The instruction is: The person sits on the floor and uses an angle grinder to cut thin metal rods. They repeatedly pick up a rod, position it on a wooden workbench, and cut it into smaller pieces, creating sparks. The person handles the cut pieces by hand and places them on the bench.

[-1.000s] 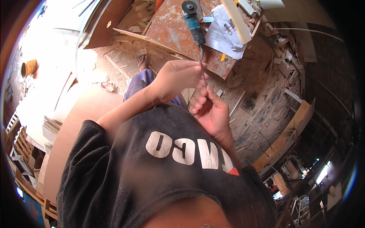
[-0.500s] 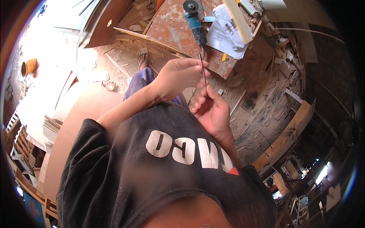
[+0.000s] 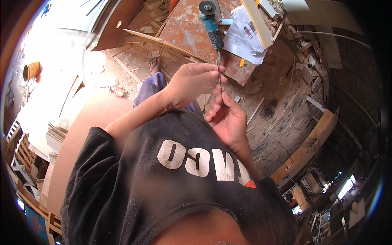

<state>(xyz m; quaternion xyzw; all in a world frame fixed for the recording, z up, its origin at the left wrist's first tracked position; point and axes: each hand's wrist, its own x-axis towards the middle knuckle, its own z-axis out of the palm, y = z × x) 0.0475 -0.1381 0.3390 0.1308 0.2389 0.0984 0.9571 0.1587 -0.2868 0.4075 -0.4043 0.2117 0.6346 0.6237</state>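
A thin, dark drill bit (image 3: 219, 74) with a spiral look stands nearly upright between my hands, in front of my chest. My left hand (image 3: 192, 81) is closed on its upper part, thumb and fingers pinching it. Below, my right hand (image 3: 229, 118) grips the lower end between thumb and forefinger, its other fingers curled. Just beyond the bit's tip, an angle grinder (image 3: 210, 30) with a dark disc and a teal body lies on a worn reddish-brown tabletop (image 3: 183, 34). Its cord runs down behind my fingers.
Papers (image 3: 241, 43) and a pale wooden strip (image 3: 257, 22) lie to the grinder's right. Wood offcuts (image 3: 308, 69) are heaped along the right side. A long wooden beam (image 3: 304, 145) lies at the lower right. A rusty yellow bucket (image 3: 31, 71) sits far left. My sandalled foot (image 3: 154, 64) is on the littered floor.
Hands and drill bit keep almost the same pose. The table and grinder sit very slightly farther right and lower in the picture.
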